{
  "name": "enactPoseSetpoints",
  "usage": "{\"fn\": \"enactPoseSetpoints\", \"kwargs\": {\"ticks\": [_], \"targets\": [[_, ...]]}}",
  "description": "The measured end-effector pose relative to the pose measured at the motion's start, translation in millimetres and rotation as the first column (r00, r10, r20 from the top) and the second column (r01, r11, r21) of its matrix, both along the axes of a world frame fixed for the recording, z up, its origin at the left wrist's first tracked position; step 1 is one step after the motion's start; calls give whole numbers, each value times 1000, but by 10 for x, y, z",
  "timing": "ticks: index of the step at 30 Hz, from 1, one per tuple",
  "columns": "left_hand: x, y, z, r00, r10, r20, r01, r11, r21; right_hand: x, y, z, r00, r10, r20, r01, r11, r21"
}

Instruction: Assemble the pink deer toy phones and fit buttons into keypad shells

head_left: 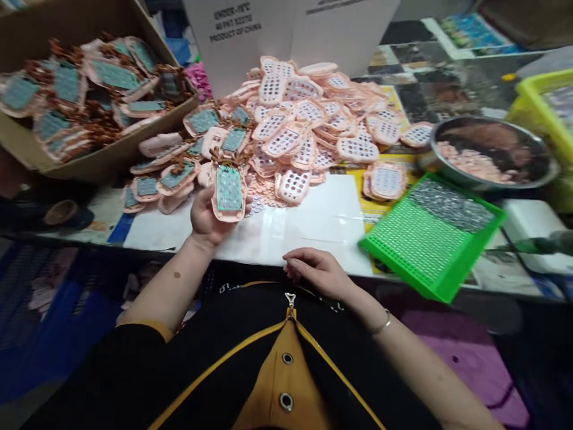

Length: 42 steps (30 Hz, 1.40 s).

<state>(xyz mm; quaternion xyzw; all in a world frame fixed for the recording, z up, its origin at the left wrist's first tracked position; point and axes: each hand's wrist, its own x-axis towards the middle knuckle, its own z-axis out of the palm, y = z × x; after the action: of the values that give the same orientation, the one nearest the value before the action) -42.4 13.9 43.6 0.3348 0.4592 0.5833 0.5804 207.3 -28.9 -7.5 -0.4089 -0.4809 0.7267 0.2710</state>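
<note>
The left hand is grasping a filled pink piece above the worktop; the right hand is resting released at its edge. Many filled ones are lying in the box, while a big unfilled pile is waiting.

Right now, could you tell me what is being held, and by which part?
The left hand grips a flat pink plastic piece with a teal studded panel at its lower left edge; the right hand appears empty.
</note>
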Motion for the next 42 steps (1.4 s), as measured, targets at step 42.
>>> {"fn": "enactPoseSetpoints", "kwargs": {"ticks": [42], "targets": [[480,-356,-240,899,-296,324,338,938,-79,226,39,88,873,-433,227,44,532,846]]}}
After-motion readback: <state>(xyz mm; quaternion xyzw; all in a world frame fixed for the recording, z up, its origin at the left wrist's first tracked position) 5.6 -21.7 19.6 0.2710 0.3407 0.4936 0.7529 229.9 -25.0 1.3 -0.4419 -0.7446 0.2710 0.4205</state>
